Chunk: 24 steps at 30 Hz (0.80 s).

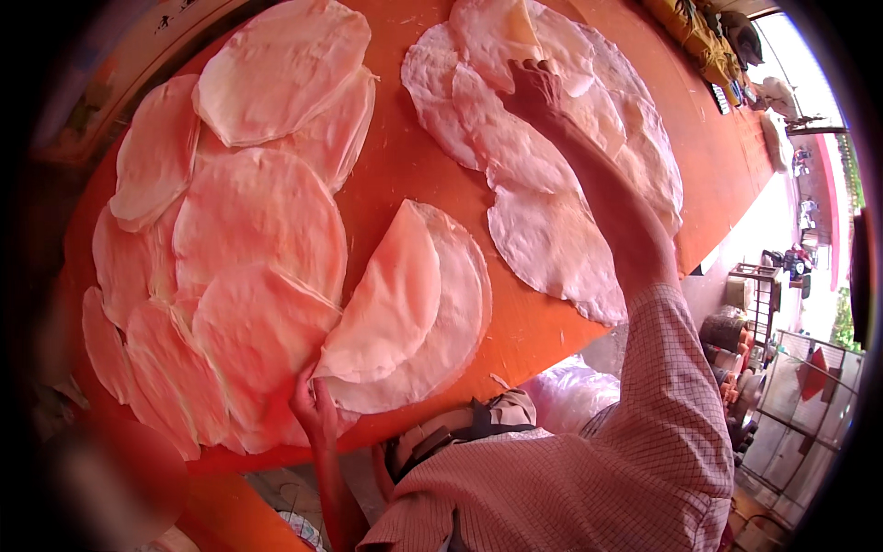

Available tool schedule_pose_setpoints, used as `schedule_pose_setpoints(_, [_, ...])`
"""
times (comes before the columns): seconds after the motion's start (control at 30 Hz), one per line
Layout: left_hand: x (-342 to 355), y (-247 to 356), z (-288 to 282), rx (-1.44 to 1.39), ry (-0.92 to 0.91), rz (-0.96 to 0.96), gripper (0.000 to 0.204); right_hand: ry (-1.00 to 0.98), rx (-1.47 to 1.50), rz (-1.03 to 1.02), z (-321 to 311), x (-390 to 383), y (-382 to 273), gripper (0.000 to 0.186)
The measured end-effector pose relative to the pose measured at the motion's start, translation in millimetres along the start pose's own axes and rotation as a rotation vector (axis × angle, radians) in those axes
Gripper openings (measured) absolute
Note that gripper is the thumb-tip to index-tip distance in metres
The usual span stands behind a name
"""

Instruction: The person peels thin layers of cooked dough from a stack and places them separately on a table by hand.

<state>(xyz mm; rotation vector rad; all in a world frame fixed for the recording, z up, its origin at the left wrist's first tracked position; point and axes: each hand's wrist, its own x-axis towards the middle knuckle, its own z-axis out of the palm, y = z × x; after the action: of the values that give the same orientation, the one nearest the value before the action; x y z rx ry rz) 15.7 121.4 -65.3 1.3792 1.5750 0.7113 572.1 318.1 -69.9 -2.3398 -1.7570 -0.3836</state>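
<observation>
My left hand (315, 405) is at the table's near edge. Its fingers pinch the lower corner of a thin round dough sheet (391, 294) folded over on itself. Under that folded sheet lies another pale round sheet (464, 294). Far off to the right, my outstretched right hand (536, 87) has its fingers closed at the edge of a lifted, folded flatbread sheet (501, 41). This one rests on a spread of overlapping, whiter sheets (543, 235). The fingertips of my right hand are partly hidden.
Many overlapping round sheets (258, 212) cover the left part of the orange table (395, 166). A clear plastic bag (575, 391) sits below the near edge. Yellow cloth or sacking (694, 41) lies at the far right. A metal rack (759, 294) stands beyond the table.
</observation>
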Motion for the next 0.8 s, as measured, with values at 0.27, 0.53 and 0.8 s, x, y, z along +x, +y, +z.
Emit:
schedule_pose_setpoints(0.27, [4.6,-2.9,5.3,-0.043,-0.002,-0.097,0.026,-0.11,-0.142,-0.134,21.5,32.9,28.8,0.021])
schedule_pose_setpoints(0.53, [3.4,0.0,4.1,-0.083,0.006,-0.096,0.027,-0.02,0.053,-0.414,-3.3,-17.6,8.7,0.014])
schedule_pose_setpoints(0.8, [0.6,0.4,-7.1,-0.201,0.031,-0.178,0.024,-0.023,0.197,0.165,-0.7,-3.2,36.6,0.042])
